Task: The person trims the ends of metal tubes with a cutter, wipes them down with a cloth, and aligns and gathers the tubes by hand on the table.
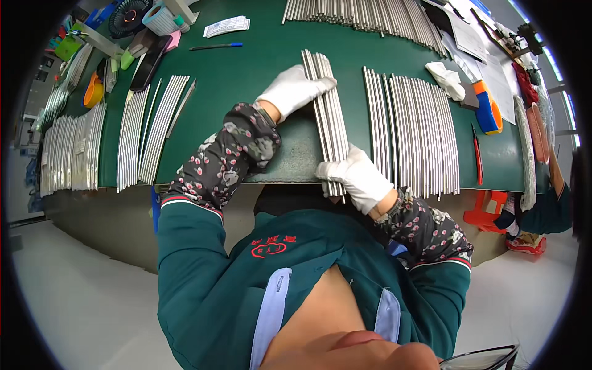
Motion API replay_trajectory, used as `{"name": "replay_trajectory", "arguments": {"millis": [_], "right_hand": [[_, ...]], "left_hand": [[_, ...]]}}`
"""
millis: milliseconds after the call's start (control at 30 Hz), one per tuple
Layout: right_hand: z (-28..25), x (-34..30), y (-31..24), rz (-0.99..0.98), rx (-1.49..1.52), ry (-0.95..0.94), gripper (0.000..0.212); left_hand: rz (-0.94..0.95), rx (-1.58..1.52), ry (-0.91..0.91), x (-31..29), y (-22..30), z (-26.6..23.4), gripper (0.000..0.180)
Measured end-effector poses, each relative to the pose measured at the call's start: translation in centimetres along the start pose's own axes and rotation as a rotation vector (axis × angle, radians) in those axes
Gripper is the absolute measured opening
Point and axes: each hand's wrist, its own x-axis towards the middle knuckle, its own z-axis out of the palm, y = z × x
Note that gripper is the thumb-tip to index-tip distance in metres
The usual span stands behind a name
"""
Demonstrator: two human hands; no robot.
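A bundle of several slim silvery metal rods (330, 120) lies between my hands, slightly tilted, its near end by the table's front edge. My left hand (293, 90), in a white glove, grips the bundle near its far end, thumb across the top. Lower down, my right hand (359, 177), gloved as well, is closed round the near end. The fingers beneath the rods are hidden. Just right of the bundle, a row of similar rods (422, 132) lies side by side on the green table (271, 40).
More rods (364, 13) line the far edge. Smaller rod groups (163, 129) and a wrapped stack (73, 151) lie left. A pen (216, 46), paper slips (227, 26) and a black phone (151, 63) sit beyond. At right are a tape roll (488, 111), a red cutter (477, 154) and a white cloth (445, 80).
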Motion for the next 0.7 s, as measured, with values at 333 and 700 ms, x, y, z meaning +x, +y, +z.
{"name": "replay_trajectory", "arguments": {"millis": [333,700], "right_hand": [[-2.1,-0.5,-2.9,-0.246,-1.26,0.033,0.053],[-5.4,-1.3,-3.1,-0.432,-1.247,0.323,0.024]], "left_hand": [[1.156,0.596,-0.213,-3.5,-3.8,1.7,0.065],[0.998,0.852,-0.18,-7.6,-6.7,-2.9,0.078]]}}
